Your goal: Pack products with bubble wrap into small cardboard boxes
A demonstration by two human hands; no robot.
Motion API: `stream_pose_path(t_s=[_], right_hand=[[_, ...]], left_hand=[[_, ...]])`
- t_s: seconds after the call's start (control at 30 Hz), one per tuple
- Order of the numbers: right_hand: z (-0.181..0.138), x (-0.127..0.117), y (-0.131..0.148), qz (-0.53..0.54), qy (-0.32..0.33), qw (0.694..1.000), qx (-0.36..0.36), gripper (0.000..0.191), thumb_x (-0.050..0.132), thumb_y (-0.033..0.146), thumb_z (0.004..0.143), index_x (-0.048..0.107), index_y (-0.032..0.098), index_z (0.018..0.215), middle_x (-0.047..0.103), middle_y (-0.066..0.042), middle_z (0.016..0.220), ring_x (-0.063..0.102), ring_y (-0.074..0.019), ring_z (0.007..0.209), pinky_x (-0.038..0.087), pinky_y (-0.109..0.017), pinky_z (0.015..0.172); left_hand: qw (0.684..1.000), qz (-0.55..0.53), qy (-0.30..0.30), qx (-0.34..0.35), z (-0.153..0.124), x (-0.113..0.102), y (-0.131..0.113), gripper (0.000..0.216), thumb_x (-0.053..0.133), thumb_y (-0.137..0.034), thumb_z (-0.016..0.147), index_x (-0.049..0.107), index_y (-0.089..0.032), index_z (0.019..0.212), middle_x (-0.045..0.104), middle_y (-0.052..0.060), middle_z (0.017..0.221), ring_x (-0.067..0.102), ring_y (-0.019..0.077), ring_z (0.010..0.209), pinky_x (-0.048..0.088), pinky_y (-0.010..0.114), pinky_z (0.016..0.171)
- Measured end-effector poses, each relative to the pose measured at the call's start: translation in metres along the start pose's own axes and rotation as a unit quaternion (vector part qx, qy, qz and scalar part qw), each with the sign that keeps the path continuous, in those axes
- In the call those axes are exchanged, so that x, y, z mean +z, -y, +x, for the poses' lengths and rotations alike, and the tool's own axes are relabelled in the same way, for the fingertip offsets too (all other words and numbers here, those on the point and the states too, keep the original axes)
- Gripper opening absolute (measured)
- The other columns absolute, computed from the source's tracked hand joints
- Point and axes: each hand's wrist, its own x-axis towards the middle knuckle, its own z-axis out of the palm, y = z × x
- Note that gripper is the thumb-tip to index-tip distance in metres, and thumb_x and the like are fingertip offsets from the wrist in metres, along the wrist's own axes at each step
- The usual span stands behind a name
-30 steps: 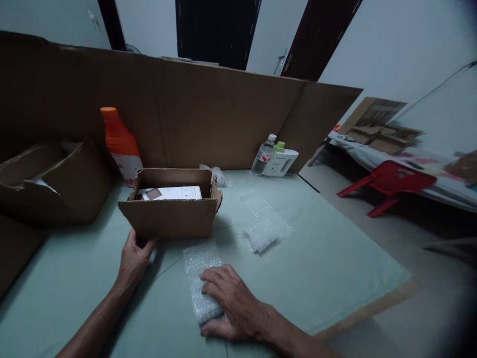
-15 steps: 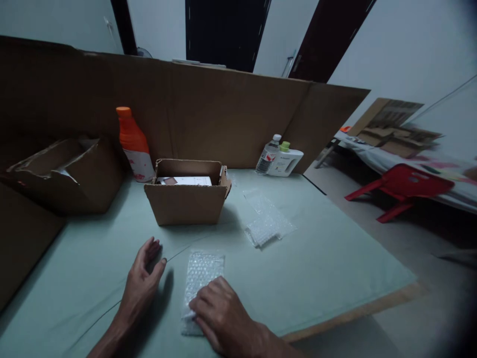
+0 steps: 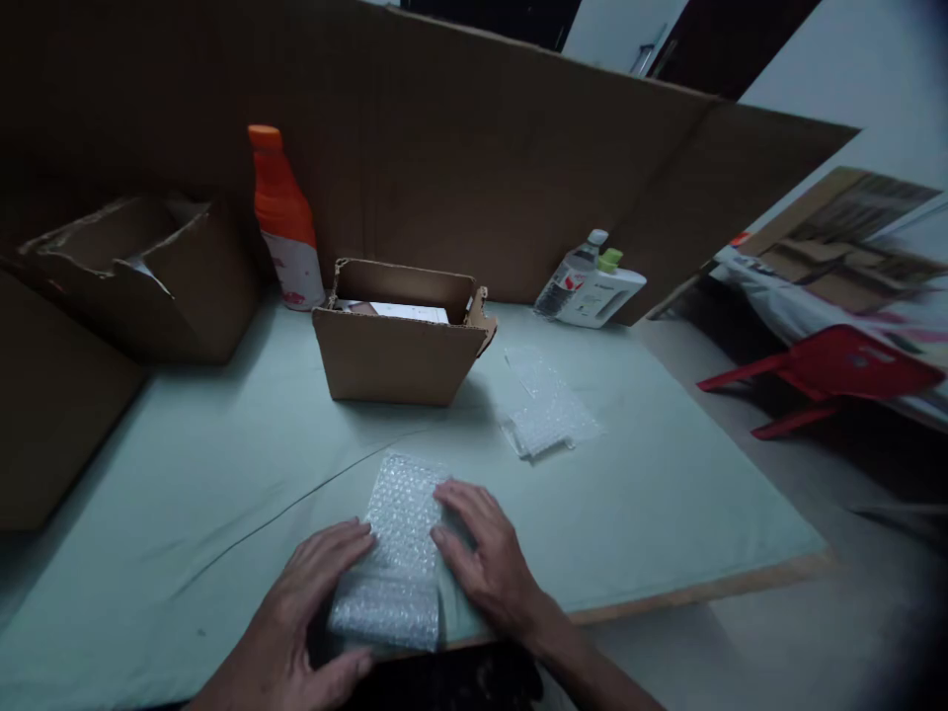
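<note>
A piece of bubble wrap point(image 3: 404, 523) lies on the cloth-covered table in front of me, its near end folded or rolled thicker at the table's edge. My left hand point(image 3: 296, 592) is at its left side, fingers stretched out over the edge and thumb apart. On the opposite side, my right hand point(image 3: 489, 558) rests its fingertips along the right edge, fingers slightly bent and spread. Neither hand is closed around the wrap. Whether anything lies inside the wrap I cannot tell.
Beyond the wrap stands an open cardboard box point(image 3: 396, 360) with a white box point(image 3: 411, 313) inside. More bubble wrap point(image 3: 548, 420) lies to the right. An orange bottle point(image 3: 285, 222), a larger carton point(image 3: 199, 286), a clear bottle point(image 3: 570, 278) and a white jug point(image 3: 603, 296) stand along the cardboard wall point(image 3: 481, 148).
The bubble wrap has come nearer the table's front edge, with its near end now thicker. My left hand has moved to its left side; my right hand has shifted to its right edge and opened.
</note>
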Motion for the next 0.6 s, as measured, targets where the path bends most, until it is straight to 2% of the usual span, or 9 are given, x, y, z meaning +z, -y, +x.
stream_pose_path(t_s=[0.1, 0.17, 0.27, 0.37, 0.47, 0.53, 0.6], right_hand=[[0.018, 0.009, -0.020, -0.133, 0.017, 0.990, 0.050, 0.049, 0.065, 0.035, 0.092, 0.054, 0.015, 0.135, 0.065, -0.016, 0.125, 0.057, -0.0308, 0.111, 0.044, -0.047, 0.094], [0.034, 0.016, -0.025, -0.169, 0.060, 0.983, 0.040, 0.036, 0.069, 0.030, 0.090, 0.062, 0.015, 0.122, 0.070, -0.012, 0.111, 0.058, -0.0279, 0.100, 0.042, -0.042, 0.089], [0.063, 0.022, -0.024, -0.196, 0.104, 0.975, -0.021, 0.004, 0.067, 0.019, 0.091, 0.068, 0.018, 0.095, 0.071, -0.006, 0.093, 0.055, -0.0231, 0.091, 0.035, -0.037, 0.083], [0.094, 0.023, -0.022, -0.245, 0.087, 0.965, -0.036, 0.003, 0.065, 0.019, 0.093, 0.067, 0.018, 0.095, 0.071, -0.006, 0.095, 0.053, -0.0232, 0.093, 0.032, -0.036, 0.082], [0.118, 0.028, -0.024, -0.276, 0.082, 0.957, -0.028, 0.007, 0.063, 0.020, 0.095, 0.067, 0.018, 0.100, 0.070, -0.008, 0.100, 0.053, -0.0242, 0.096, 0.031, -0.036, 0.083], [0.126, 0.034, -0.027, -0.280, 0.087, 0.956, -0.024, 0.007, 0.063, 0.020, 0.095, 0.067, 0.017, 0.099, 0.070, -0.009, 0.100, 0.053, -0.0247, 0.097, 0.031, -0.037, 0.084], [0.127, 0.040, -0.031, -0.281, 0.093, 0.955, -0.019, 0.008, 0.062, 0.022, 0.096, 0.068, 0.016, 0.097, 0.070, -0.009, 0.099, 0.054, -0.0249, 0.097, 0.032, -0.037, 0.086]], left_hand=[[0.996, 0.061, 0.006, 0.062, 0.003, 0.016, -0.001, 0.047, 0.067, -0.028, 0.082, 0.055, -0.023, 0.126, 0.067, 0.013, 0.131, 0.062, 0.0277, 0.124, 0.059, 0.043, 0.095], [0.993, 0.071, 0.010, 0.095, 0.004, 0.022, 0.001, 0.033, 0.060, -0.016, 0.077, 0.057, -0.023, 0.110, 0.066, 0.013, 0.132, 0.058, 0.0278, 0.129, 0.057, 0.044, 0.098], [0.988, 0.093, 0.026, 0.121, 0.003, 0.017, 0.003, 0.032, 0.055, -0.011, 0.070, 0.054, -0.023, 0.100, 0.060, 0.014, 0.141, 0.048, 0.0290, 0.140, 0.050, 0.050, 0.108], [0.986, 0.106, 0.041, 0.123, 0.000, 0.007, 0.000, 0.037, 0.056, -0.009, 0.068, 0.053, -0.023, 0.102, 0.063, 0.013, 0.137, 0.047, 0.0261, 0.141, 0.042, 0.049, 0.116], [0.985, 0.075, 0.031, 0.151, -0.004, 0.008, -0.003, 0.046, 0.058, -0.011, 0.069, 0.051, -0.022, 0.113, 0.071, 0.010, 0.116, 0.063, 0.0233, 0.121, 0.046, 0.044, 0.114], [0.987, 0.049, 0.021, 0.152, -0.007, 0.016, -0.006, 0.048, 0.057, -0.012, 0.071, 0.050, -0.022, 0.118, 0.072, 0.008, 0.104, 0.069, 0.0217, 0.101, 0.053, 0.041, 0.104], [0.992, 0.046, 0.003, 0.122, -0.011, 0.024, -0.009, 0.051, 0.052, -0.008, 0.074, 0.051, -0.022, 0.123, 0.071, 0.007, 0.099, 0.069, 0.0205, 0.090, 0.059, 0.037, 0.091]])
